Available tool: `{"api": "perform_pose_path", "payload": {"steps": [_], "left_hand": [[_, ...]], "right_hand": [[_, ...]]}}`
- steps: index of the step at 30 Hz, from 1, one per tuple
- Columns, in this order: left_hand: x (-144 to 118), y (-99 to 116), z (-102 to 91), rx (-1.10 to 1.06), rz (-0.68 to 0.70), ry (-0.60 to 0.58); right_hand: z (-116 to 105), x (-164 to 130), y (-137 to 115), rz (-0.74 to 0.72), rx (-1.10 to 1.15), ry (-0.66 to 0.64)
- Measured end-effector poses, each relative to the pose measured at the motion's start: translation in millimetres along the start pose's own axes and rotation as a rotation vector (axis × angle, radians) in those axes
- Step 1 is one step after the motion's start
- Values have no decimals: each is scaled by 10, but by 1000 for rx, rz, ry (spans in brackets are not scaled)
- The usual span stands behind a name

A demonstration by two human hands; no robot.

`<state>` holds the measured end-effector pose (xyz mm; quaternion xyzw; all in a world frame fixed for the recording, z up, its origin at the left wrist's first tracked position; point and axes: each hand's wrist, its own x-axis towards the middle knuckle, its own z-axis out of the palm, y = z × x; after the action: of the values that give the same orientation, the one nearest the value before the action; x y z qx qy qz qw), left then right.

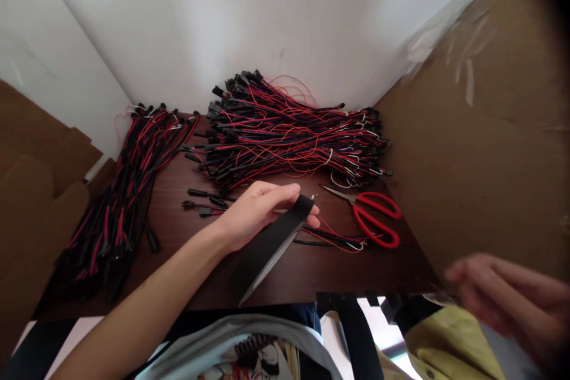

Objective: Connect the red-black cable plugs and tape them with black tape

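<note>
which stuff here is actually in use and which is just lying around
In use: left hand pinching black flat strip; loose red-and-black wires under it.

Lying about: red-handled scissors, big wire pile, left wire bundle, brown cardboard sheet.

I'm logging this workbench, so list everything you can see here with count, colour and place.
wire bundle pile: one, red and black, back centre of the table.
second wire pile: one, red and black, left side.
loose wires: a few, red and black, beside the scissors.
scissors: one, red handles, right of centre.
black strip: one, black, held at its upper end.
table: one, dark brown.
cardboard: brown, right side.
left hand: fingers pinching the strip.
right hand: blurred, lower right, apparently empty.
</note>
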<state>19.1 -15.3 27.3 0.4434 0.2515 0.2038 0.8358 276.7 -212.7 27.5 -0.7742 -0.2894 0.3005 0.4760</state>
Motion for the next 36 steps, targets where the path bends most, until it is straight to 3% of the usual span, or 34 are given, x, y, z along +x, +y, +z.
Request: {"api": "perform_pose_path", "payload": {"steps": [3,5,7,9,16,25,36], "left_hand": [[-24,5,-17,62,38,-24],[-44,19,-28,94,66,-55],[-61,39,-29,128,81,-78],[-75,63,-16,178,97,-72],[-82,104,43,268,120,-77],[-130,166,-46,369,114,-261],[-181,249,-74,423,54,-267]], "right_hand": [[479,122,-604,-261,-146,-100],[825,149,-891,-367,-159,-303],[1088,162,-1044,-391,-145,-483],[1236,179,-1087,-427,-196,-560],[1302,236,-1061,-635,-265,-439],[1333,288,-1016,-436,-172,-482],[1338,205,-1045,-472,-137,-483]]}}
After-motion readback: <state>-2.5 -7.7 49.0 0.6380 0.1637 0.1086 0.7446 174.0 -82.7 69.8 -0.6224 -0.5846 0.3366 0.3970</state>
